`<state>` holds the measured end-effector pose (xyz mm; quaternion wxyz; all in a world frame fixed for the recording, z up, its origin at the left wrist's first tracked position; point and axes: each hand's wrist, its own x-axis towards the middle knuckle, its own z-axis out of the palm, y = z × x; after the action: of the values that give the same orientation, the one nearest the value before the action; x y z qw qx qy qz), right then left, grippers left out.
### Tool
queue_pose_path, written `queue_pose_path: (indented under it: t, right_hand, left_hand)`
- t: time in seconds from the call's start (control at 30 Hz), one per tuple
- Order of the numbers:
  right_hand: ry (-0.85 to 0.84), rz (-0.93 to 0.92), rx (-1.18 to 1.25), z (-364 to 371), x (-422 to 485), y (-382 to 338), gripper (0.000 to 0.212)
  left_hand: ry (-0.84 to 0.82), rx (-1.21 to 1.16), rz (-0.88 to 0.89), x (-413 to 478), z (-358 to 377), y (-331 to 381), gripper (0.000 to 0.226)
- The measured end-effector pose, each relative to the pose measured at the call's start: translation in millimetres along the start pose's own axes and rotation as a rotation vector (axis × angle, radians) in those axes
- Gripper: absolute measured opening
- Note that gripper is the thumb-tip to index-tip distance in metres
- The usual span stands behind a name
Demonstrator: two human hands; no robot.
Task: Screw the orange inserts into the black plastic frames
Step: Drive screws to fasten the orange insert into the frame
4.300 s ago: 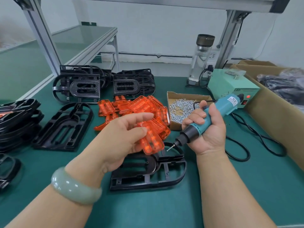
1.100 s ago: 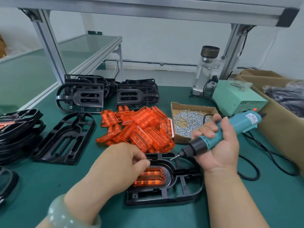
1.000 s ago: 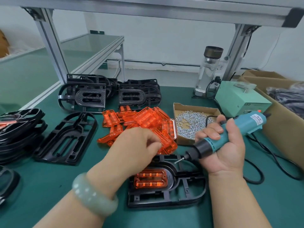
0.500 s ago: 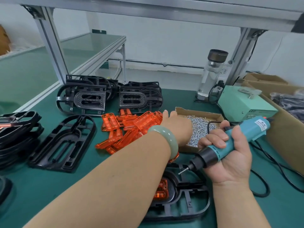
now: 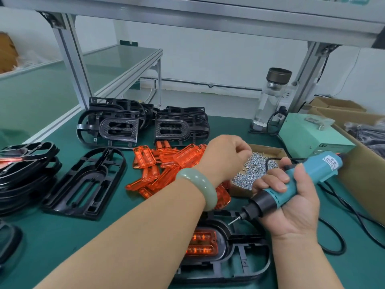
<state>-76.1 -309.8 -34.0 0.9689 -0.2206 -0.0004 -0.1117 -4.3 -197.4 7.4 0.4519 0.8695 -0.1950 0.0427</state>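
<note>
In the lower middle, one orange insert (image 5: pixel 201 245) sits in the black frame (image 5: pixel 241 259), not yet screwed, I judge. The left hand (image 5: pixel 225 155) is over the box of screws (image 5: pixel 273 150) at centre right, fingers curled down; whether they pinch a screw I cannot tell. The right hand (image 5: pixel 295 207) grips the blue screwdriver (image 5: pixel 318 170), its bit close above the frame. The step is fetching a screw; next it must be set in the insert's hole and driven.

Plain white wall (image 5: pixel 218 55) behind, with a thin conduit (image 5: pixel 208 85) along it. Green-matted workbench (image 5: pixel 52 247) under an aluminium-framed overhead shelf (image 5: pixel 208 19). To the left, a second green-topped table (image 5: pixel 116 59). Soft, even light.
</note>
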Motion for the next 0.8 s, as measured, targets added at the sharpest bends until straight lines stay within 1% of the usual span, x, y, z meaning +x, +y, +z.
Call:
queue_pose_path:
  t: [0.1, 0.17, 0.3, 0.4, 0.5, 0.6, 0.67, 0.73, 0.8]
  right_hand:
    - [0.023, -0.013, -0.003, 1, 0, 3, 0.013]
    - [0.061, -0.03, -0.019, 4, -1, 6, 0.011]
    - [0.106, -0.066, -0.031, 12, -4, 8, 0.011]
    - [0.105, -0.102, -0.014, 16, -10, 8, 0.01]
    - [0.099, -0.145, -0.045, 19, -13, 11, 0.012]
    - [0.121, -0.172, -0.067, 22, -15, 15, 0.015]
    - [0.133, -0.186, -0.077, 21, -16, 16, 0.015]
    - [0.142, -0.199, -0.087, 20, -16, 17, 0.015]
    - [0.158, -0.212, -0.089, 21, -17, 17, 0.015]
  left_hand:
    - [0.107, -0.293, -0.122, -18, -16, -3, 0.013]
    - [0.152, -0.433, -0.204, -35, -29, -9, 0.015]
    - [0.247, -0.67, -0.301, -73, -49, -22, 0.02]
    - [0.315, -0.876, -0.36, -103, -57, -28, 0.013]
    - [0.377, -0.953, -0.424, -125, -57, -31, 0.014]
    - [0.364, -1.008, -0.467, -134, -53, -32, 0.013]
    - [0.331, -1.119, -0.488, -134, -51, -33, 0.007]
    - [0.284, -1.221, -0.501, -133, -49, -33, 0.009]
    - [0.24, -1.263, -0.494, -132, -47, -33, 0.011]
